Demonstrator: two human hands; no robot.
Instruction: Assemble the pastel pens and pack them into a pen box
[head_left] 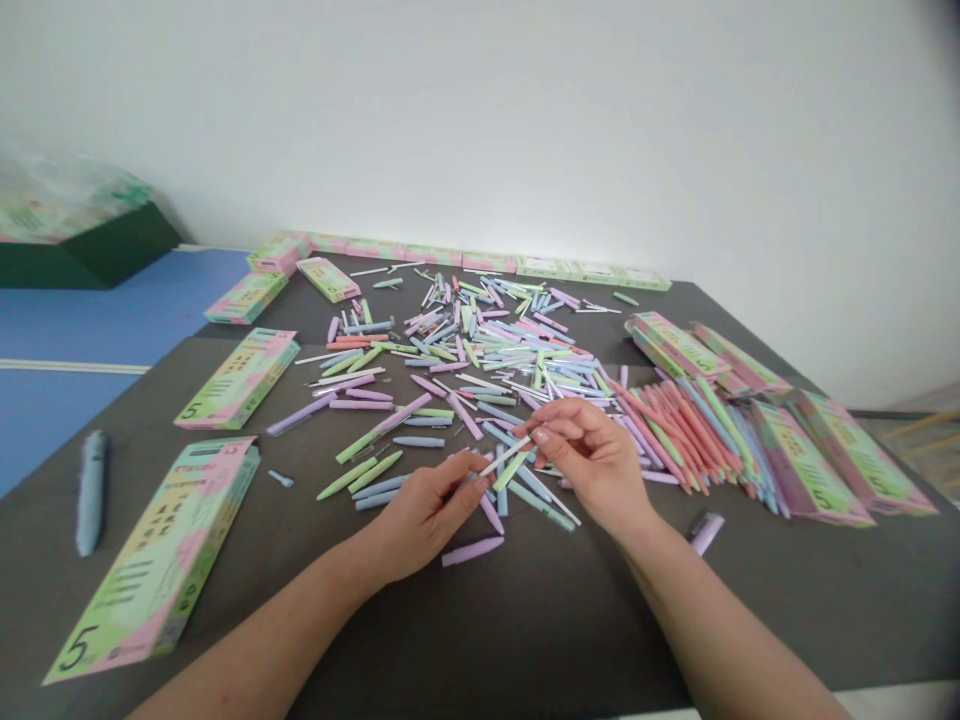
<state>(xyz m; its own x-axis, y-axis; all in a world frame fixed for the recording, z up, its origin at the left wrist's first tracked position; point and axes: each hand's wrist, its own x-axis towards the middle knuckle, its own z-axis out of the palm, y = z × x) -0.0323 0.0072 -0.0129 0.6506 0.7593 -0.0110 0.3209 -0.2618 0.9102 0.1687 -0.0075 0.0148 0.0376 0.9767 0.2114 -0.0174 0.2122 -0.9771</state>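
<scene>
My left hand and my right hand meet over the dark table, both pinched on a thin white pen refill that runs slantwise between them. My left fingers close round its lower end and my right fingertips pinch its upper end. Under and beyond the hands lies a scattered pile of pastel pen parts in purple, green, blue and pink. A loose purple barrel lies just below my left hand.
A row of assembled pens lies to the right beside flat pastel boxes. More boxes lie at the left and along the far edge. A thick blue pen rests near the left edge. A purple cap sits by my right wrist.
</scene>
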